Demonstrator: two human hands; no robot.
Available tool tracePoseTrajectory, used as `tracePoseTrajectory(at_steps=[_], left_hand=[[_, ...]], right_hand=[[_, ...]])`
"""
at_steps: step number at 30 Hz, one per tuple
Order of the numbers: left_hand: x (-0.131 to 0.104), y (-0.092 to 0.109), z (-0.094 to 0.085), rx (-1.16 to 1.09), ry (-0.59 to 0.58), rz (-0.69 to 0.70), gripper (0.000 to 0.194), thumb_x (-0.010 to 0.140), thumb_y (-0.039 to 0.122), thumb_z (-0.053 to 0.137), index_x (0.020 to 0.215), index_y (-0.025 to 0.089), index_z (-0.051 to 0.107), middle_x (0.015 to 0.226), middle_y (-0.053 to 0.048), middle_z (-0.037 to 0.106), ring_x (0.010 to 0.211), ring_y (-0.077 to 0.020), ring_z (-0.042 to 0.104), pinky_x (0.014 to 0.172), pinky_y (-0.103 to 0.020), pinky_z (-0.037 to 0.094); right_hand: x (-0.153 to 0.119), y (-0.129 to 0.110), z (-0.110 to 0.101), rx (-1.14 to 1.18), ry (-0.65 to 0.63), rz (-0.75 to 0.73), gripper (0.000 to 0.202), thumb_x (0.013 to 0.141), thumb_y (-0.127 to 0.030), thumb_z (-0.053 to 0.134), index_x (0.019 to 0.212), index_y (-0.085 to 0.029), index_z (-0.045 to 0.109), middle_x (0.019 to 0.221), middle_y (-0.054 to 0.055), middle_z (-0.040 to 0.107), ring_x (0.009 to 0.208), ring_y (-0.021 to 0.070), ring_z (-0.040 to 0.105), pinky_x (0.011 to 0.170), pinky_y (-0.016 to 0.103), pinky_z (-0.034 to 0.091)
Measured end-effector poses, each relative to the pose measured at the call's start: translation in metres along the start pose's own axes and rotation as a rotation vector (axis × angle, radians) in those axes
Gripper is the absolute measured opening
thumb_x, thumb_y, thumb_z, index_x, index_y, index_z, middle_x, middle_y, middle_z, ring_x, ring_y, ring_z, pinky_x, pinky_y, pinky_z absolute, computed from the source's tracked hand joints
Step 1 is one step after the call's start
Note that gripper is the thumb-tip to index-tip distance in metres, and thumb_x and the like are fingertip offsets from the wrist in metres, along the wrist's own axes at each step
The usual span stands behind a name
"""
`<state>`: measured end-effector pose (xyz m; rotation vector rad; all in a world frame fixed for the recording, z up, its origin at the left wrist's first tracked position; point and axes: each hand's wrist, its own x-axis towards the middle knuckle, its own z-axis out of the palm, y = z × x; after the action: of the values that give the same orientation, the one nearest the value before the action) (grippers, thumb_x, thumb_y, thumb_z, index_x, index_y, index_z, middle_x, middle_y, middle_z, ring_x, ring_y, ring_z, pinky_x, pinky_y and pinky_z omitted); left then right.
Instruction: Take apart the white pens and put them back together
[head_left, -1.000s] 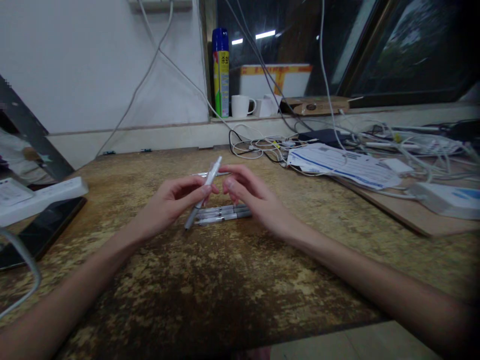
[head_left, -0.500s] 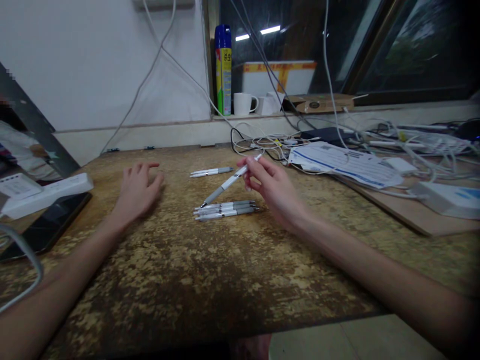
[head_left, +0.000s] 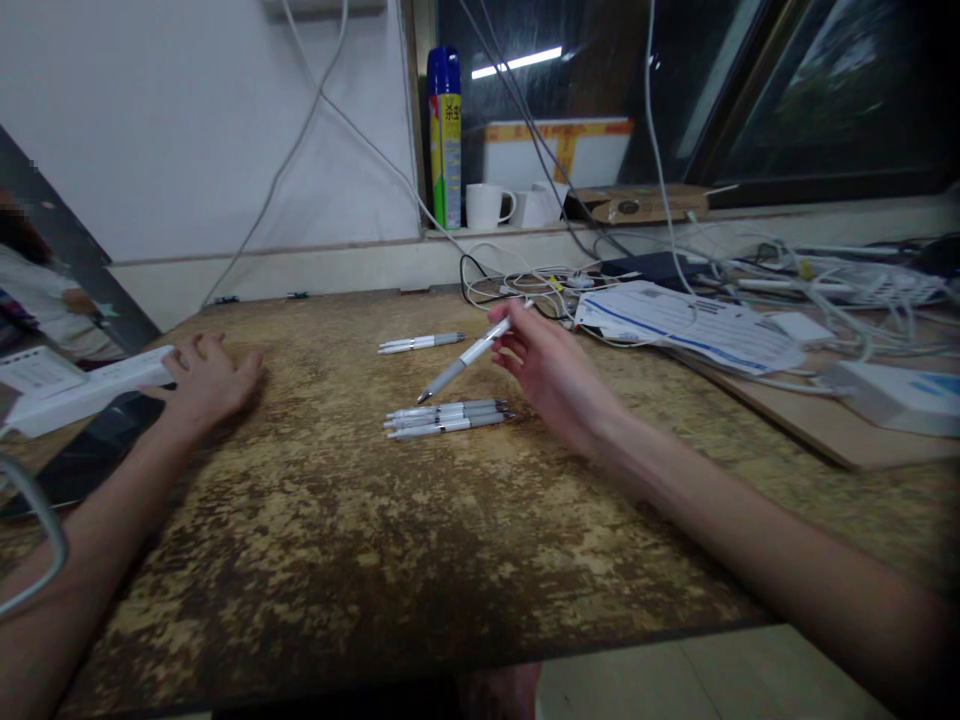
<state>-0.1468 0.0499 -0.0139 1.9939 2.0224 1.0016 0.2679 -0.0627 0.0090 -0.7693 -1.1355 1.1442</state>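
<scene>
Between the fingertips of my right hand (head_left: pixel 551 365) is a white-and-grey pen (head_left: pixel 472 352), slanted with its grey tip down and to the left. Below that tip lies a small group of similar pens (head_left: pixel 450 417), side by side on the worn wooden table (head_left: pixel 390 560). Farther back, two more pens (head_left: pixel 421 343) lie close together. My left hand (head_left: pixel 208 378) is at the left, fingers spread, holding nothing. It is next to the black phone (head_left: pixel 97 440) and the white power strip (head_left: pixel 112 385), partly covering both; whether it touches them I cannot tell.
Tangled cables (head_left: pixel 540 285), a printed sheet (head_left: pixel 690 325) and a white box-shaped device (head_left: pixel 900 395) on a board fill the right side. On the sill stand a spray can (head_left: pixel 445 140) and a white mug (head_left: pixel 487 206). Another person's sleeve (head_left: pixel 45 285) shows at far left.
My left hand has moved left, from the table over to the phone and power strip. My right hand has shifted slightly right, lifting the pen's tip away from the group of pens.
</scene>
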Motion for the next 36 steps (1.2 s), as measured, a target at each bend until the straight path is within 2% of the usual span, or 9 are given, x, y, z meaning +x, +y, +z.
tracePoseTrajectory(at_steps=[2, 4, 5, 8, 13, 23, 28, 32, 36], left_hand=[[-0.005, 0.015, 0.001, 0.041, 0.079, 0.027, 0.059, 0.089, 0.066, 0.055, 0.104, 0.010, 0.064, 0.134, -0.012, 0.062, 0.152, -0.0538, -0.008, 0.101, -0.062, 0.024], [-0.011, 0.034, 0.003, 0.094, 0.036, 0.150, 0.058, 0.092, 0.062, 0.056, 0.120, 0.012, 0.063, 0.143, -0.012, 0.058, 0.148, -0.0511, 0.021, 0.112, -0.065, 0.020], [-0.014, 0.044, 0.004, 0.121, 0.062, 0.209, 0.056, 0.094, 0.058, 0.054, 0.124, 0.011, 0.062, 0.142, -0.014, 0.058, 0.145, -0.0483, 0.030, 0.116, -0.064, 0.019], [-0.021, 0.070, 0.009, 0.158, -0.060, 0.334, 0.046, 0.097, 0.044, 0.050, 0.128, 0.012, 0.063, 0.137, -0.016, 0.060, 0.137, -0.0385, 0.044, 0.119, -0.055, 0.025], [-0.037, 0.096, 0.018, 0.155, -0.152, 0.455, 0.044, 0.099, 0.040, 0.044, 0.125, 0.012, 0.068, 0.128, -0.018, 0.063, 0.126, -0.0356, 0.054, 0.114, -0.054, 0.036], [-0.055, 0.114, 0.031, 0.085, -0.226, 0.494, 0.035, 0.096, 0.034, 0.046, 0.115, 0.020, 0.071, 0.121, -0.011, 0.067, 0.120, -0.0299, 0.060, 0.110, -0.047, 0.044], [-0.060, 0.114, 0.033, 0.045, -0.241, 0.517, 0.035, 0.098, 0.034, 0.045, 0.117, 0.020, 0.071, 0.123, -0.011, 0.067, 0.121, -0.0294, 0.060, 0.111, -0.047, 0.043], [-0.063, 0.118, 0.033, 0.037, -0.247, 0.501, 0.033, 0.098, 0.033, 0.046, 0.115, 0.022, 0.072, 0.120, -0.010, 0.068, 0.117, -0.0290, 0.061, 0.107, -0.046, 0.046], [-0.067, 0.123, 0.034, 0.009, -0.253, 0.499, 0.032, 0.097, 0.031, 0.047, 0.114, 0.022, 0.073, 0.118, -0.009, 0.068, 0.114, -0.0287, 0.062, 0.107, -0.047, 0.046]], right_hand=[[0.003, -0.002, -0.002, 0.092, -0.020, -0.002, 0.022, 0.096, -0.047, 0.063, 0.093, -0.026, 0.061, 0.096, 0.003, 0.058, 0.094, 0.0178, 0.058, 0.088, 0.033, 0.051], [0.006, -0.007, -0.003, 0.140, -0.032, -0.024, 0.017, 0.098, -0.041, 0.060, 0.091, -0.026, 0.058, 0.089, 0.002, 0.054, 0.087, 0.0176, 0.056, 0.086, 0.034, 0.051], [0.007, -0.009, -0.004, 0.128, -0.032, -0.041, 0.018, 0.098, -0.041, 0.058, 0.089, -0.026, 0.056, 0.084, 0.001, 0.050, 0.081, 0.0179, 0.053, 0.082, 0.034, 0.050], [0.009, -0.019, -0.006, -0.012, -0.029, -0.090, 0.036, 0.100, -0.057, 0.050, 0.079, -0.027, 0.050, 0.071, 0.000, 0.036, 0.068, 0.0202, 0.041, 0.067, 0.035, 0.044], [0.005, -0.036, -0.005, -0.101, -0.054, -0.163, 0.052, 0.097, -0.072, 0.039, 0.071, -0.028, 0.042, 0.068, 0.000, 0.029, 0.067, 0.0221, 0.035, 0.064, 0.039, 0.037], [0.031, -0.060, -0.001, -0.256, -0.017, -0.280, 0.040, 0.101, -0.060, 0.037, 0.092, -0.030, 0.060, 0.071, 0.005, 0.042, 0.073, 0.0248, 0.046, 0.066, 0.042, 0.036], [0.043, -0.046, 0.003, -0.252, -0.020, -0.268, 0.042, 0.099, -0.065, 0.039, 0.102, -0.030, 0.063, 0.072, 0.005, 0.044, 0.074, 0.0249, 0.047, 0.067, 0.042, 0.039], [0.038, -0.025, 0.002, -0.244, -0.049, -0.230, 0.046, 0.098, -0.066, 0.037, 0.105, -0.029, 0.063, 0.071, 0.004, 0.043, 0.071, 0.0245, 0.044, 0.068, 0.042, 0.039], [0.033, -0.020, -0.002, -0.248, -0.052, -0.202, 0.050, 0.095, -0.072, 0.038, 0.104, -0.029, 0.063, 0.070, 0.004, 0.041, 0.070, 0.0245, 0.042, 0.068, 0.041, 0.037]])
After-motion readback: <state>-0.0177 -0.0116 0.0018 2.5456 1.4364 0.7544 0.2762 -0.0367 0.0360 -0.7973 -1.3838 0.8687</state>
